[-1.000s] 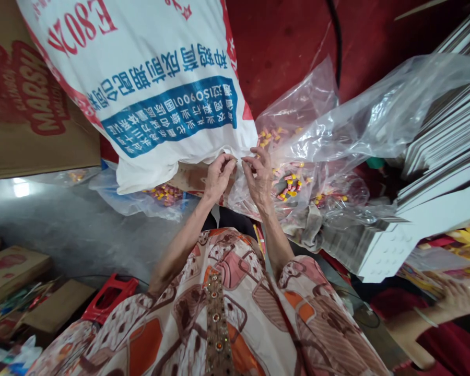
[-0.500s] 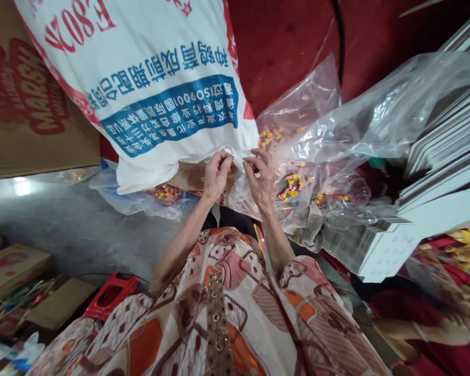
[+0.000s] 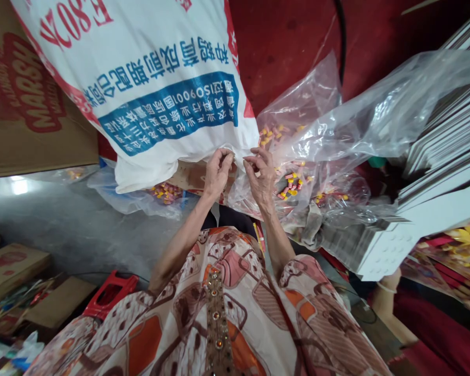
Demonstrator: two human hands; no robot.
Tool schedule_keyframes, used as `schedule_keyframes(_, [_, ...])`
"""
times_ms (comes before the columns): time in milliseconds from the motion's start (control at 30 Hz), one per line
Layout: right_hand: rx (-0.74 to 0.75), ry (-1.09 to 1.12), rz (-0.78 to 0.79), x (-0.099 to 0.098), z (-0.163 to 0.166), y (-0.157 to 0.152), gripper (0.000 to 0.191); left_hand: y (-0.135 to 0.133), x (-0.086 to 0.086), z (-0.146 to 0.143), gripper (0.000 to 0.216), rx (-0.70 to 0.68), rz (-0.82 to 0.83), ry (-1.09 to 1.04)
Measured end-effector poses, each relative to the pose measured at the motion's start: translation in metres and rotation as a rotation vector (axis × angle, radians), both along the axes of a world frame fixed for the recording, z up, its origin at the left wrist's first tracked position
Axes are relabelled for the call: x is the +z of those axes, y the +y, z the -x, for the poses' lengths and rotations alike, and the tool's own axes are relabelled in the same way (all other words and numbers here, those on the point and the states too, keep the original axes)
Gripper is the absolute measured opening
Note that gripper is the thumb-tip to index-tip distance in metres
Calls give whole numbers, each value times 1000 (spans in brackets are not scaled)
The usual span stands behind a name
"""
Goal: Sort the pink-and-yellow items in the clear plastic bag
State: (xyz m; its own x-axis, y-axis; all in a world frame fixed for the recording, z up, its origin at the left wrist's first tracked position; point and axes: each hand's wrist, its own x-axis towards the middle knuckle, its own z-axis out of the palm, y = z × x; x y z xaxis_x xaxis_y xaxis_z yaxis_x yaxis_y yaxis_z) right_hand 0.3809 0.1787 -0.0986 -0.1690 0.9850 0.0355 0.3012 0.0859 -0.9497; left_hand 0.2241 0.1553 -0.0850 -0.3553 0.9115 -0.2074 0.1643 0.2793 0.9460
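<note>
My left hand [image 3: 216, 172] and my right hand [image 3: 261, 175] are held close together, fingers pinched at the lower corner of a large white woven sack [image 3: 152, 78] with blue and red print. Each hand grips the sack's edge where it meets a clear plastic bag [image 3: 317, 136]. That bag holds several small yellow and pink pieces [image 3: 292, 184]. What lies between my fingertips is too small to make out.
A cardboard box [image 3: 27, 104] stands at the left, and more boxes [image 3: 8, 263] lie lower left beside a red plastic stool [image 3: 112, 295]. White card stacks [image 3: 442, 172] fill the right. Another person's arm [image 3: 387, 300] reaches in at lower right.
My hands have shifted slightly upward along the sack's corner, still pinched. The other person's hand at lower right has moved away and their arm now reaches up near the card stacks.
</note>
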Motion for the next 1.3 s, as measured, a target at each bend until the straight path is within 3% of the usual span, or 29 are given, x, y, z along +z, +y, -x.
schedule_keyframes(67, [0, 0, 17, 0, -1, 0, 31, 1, -2, -1, 59, 12, 5, 11])
schedule_keyframes(167, [-9, -4, 17, 0, -1, 0, 31, 1, 2, -4, 67, 135, -53, 83])
schedule_keyframes(267, [-27, 11, -4, 1, -1, 0, 30, -1, 11, -6, 55, 199, -101, 162])
schedule_keyframes(400, [-32, -17, -12, 1, -1, 0, 29, -2, 19, -8, 27, 23, -108, 237])
schedule_keyframes(533, [-20, -41, -12, 1, -1, 0, 27, 0, 15, -9, 14, -100, -48, 260])
schedule_keyframes(800, [9, -92, -21, 1, -2, 0, 22, 3, 13, -5, 13, -135, -6, 215])
schedule_keyframes(1000, [-13, -68, -74, 2, -1, 0, 20, 8, 14, -9, 14, -59, -14, 144])
schedule_keyframes(1300, [30, -94, 16, 2, -2, 2, 26, 8, 15, -7, 11, -103, 32, 46])
